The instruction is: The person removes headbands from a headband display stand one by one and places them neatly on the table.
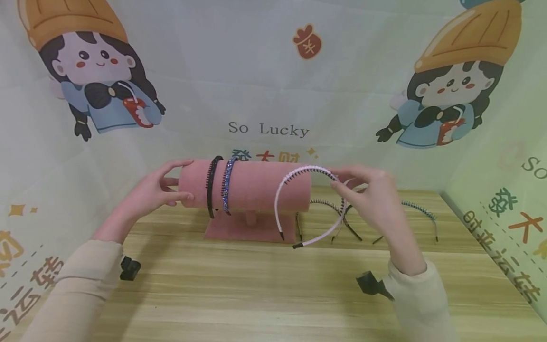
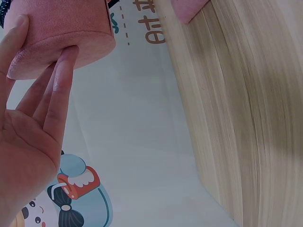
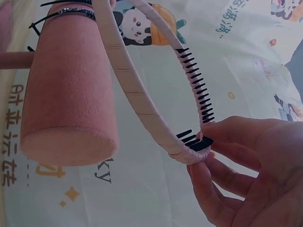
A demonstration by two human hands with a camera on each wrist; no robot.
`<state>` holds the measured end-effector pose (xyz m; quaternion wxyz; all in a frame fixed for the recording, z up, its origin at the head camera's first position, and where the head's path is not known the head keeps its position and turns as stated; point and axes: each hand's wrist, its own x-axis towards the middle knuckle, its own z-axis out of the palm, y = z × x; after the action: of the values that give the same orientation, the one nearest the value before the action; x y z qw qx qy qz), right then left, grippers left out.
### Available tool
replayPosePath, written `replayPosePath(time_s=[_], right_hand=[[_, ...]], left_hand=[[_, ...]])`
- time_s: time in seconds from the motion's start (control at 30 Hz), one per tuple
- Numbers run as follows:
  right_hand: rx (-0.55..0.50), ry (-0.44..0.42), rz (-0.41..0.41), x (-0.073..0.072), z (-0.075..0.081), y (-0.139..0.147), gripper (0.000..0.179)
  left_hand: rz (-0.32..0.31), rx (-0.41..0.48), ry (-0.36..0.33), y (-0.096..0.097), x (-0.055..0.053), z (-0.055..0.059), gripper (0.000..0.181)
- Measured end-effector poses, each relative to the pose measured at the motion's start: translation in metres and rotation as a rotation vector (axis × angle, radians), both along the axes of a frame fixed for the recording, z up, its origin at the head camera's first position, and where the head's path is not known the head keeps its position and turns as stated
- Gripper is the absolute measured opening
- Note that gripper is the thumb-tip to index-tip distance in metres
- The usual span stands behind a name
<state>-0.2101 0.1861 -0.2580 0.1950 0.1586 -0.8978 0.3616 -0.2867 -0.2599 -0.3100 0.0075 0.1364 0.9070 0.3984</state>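
Observation:
A pink velvety headband stand (image 1: 267, 183) with a horizontal roll stands on the table. My left hand (image 1: 147, 192) grips the roll's left end, thumb on the front and other fingers at the top and end face, as the left wrist view also shows. Around the roll's left part sit a black toothed headband (image 1: 210, 190) and a glittery blue headband (image 1: 226, 187). Between thumb and fingers, my right hand (image 1: 369, 192) pinches a pale pink wrapped headband (image 3: 135, 99) with black inner teeth. Its loop hangs in front of the roll's right end, tips pointing down in the head view.
More headbands lie behind the right hand, one with a bluish toothed band (image 1: 420, 209) and another with dark teeth (image 1: 326, 203). The wood-grain table (image 1: 256, 289) is bordered by a printed cloth backdrop (image 1: 192, 85) at the back and sides.

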Motion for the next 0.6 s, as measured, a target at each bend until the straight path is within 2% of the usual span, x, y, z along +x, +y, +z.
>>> replayPosePath(time_s=[0.2, 0.6], right_hand=[[0.073, -0.005, 0.056, -0.002, -0.006, 0.003, 0.024], [0.202, -0.079, 0.121, -0.005, -0.023, 0.012, 0.021]], left_hand=[[-0.001, -0.003, 0.007, 0.000, 0.001, 0.000, 0.088], [-0.004, 0.019, 0.002, -0.001, 0.000, -0.001, 0.087]])
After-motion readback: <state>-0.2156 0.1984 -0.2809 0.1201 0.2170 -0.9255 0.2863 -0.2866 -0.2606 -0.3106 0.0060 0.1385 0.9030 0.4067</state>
